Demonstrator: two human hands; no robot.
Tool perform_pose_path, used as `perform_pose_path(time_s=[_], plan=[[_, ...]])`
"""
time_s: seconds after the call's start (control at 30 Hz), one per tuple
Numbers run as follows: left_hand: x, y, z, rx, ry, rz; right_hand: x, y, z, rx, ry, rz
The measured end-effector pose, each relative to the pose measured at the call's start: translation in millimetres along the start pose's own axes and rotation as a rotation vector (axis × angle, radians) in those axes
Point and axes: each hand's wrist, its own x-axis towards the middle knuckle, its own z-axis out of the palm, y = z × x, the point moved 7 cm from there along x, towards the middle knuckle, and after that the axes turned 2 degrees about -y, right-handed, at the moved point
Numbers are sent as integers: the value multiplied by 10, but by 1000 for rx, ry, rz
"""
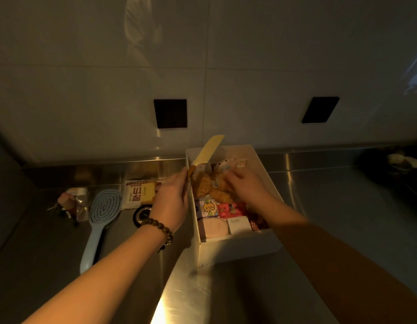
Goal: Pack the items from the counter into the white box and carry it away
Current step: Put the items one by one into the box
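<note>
From the head camera, the white box [237,250] sits on a steel counter [331,218] just right of the picture's centre, its long side running from 6 toward 12 o'clock. The left hand [171,204], with a bead bracelet [159,229] on the wrist, is at the box's 9 o'clock wall, fingers closed around the lower end of a yellow comb [208,149] that slants up toward 1 o'clock over the rim. The right hand [246,185] reaches in from 4 o'clock and lies on a brown plush toy [211,183] in the middle of the box; its fingers are blurred (whether they grip the toy or only press it, I cannot tell). Toward the 6 o'clock end of the box lie a pink soap [214,228], a small white cube [239,224], and two printed packets [220,208]. On the counter at 9 o'clock of the box are a snack packet [138,192], a pale blue hairbrush [101,218], a dark round thing [143,216] partly hidden by the wrist, and a small clear bag [74,202].
</note>
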Motion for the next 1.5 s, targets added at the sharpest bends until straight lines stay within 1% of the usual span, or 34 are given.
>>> perform_pose_path(time_s=[0.07, 0.1, 0.17, 0.23, 0.27, 0.33, 0.4, 0.47, 0.57, 0.63, 0.7, 0.77, 0.83, 0.87, 0.97, 1.03, 1.07, 1.13, 1.2, 1.23, 1.3, 1.33, 1.37, 1.5], plan=[[-8, 120, 94, -17, -34, 25, 42, -137, 173, 487, -71, 73], [-22, 190, 153, -32, -65, 50, 54, -192, 231, 633, -65, 99], [-68, 336, 279, -95, -155, 122, 103, -225, 241, 796, 8, 141], [-117, 407, 394, -147, -280, 169, 150, -210, 187, 850, 39, 160], [-138, 389, 435, -132, -333, 178, 181, -192, 128, 811, 37, 157], [-152, 252, 466, -25, -379, 158, 230, -129, -42, 646, 18, 131], [-154, 43, 459, 95, -389, 70, 258, -31, -164, 502, -58, 106], [-160, -130, 478, 162, -413, -15, 258, 108, -217, 268, -132, 119], [-169, -232, 540, 145, -442, -60, 235, 335, -139, -62, -246, 177], [-171, -277, 561, 106, -442, -83, 239, 474, -25, -177, -319, 209], [-177, -316, 566, 85, -446, -103, 270, 582, 90, -236, -376, 238], [-175, -328, 565, 87, -450, -105, 318, 638, 183, -370, -416, 200], [-174, -321, 558, 87, -448, -99, 359, 664, 267, -551, -430, 95], [-177, -316, 555, 83, -448, -99, 371, 688, 300, -580, -414, 55], [-190, -305, 544, 56, -450, -104, 369, 684, 258, -484, -313, -21], [-193, -291, 541, 51, -460, -107, 360, 597, 184, -494, -280, -125], [-192, -283, 545, 56, -464, -104, 356, 569, 168, -527, -301, -171], [-188, -270, 550, 62, -471, -101, 297, 585, 228, -683, -451, -214], [-183, -270, 554, 67, -472, -100, 220, 719, 326, -869, -614, -186], [-183, -275, 555, 70, -471, -99, 195, 782, 339, -919, -646, -143], [-185, -283, 555, 74, -469, -93, 167, 830, 333, -964, -656, -113], [-183, -284, 555, 74, -467, -90, 155, 831, 324, -994, -657, -122], [-181, -283, 556, 75, -465, -88, 139, 833, 332, -1065, -677, -173], [-159, -281, 560, 97, -450, -89, 32, 837, 342, -1051, -723, -176]])
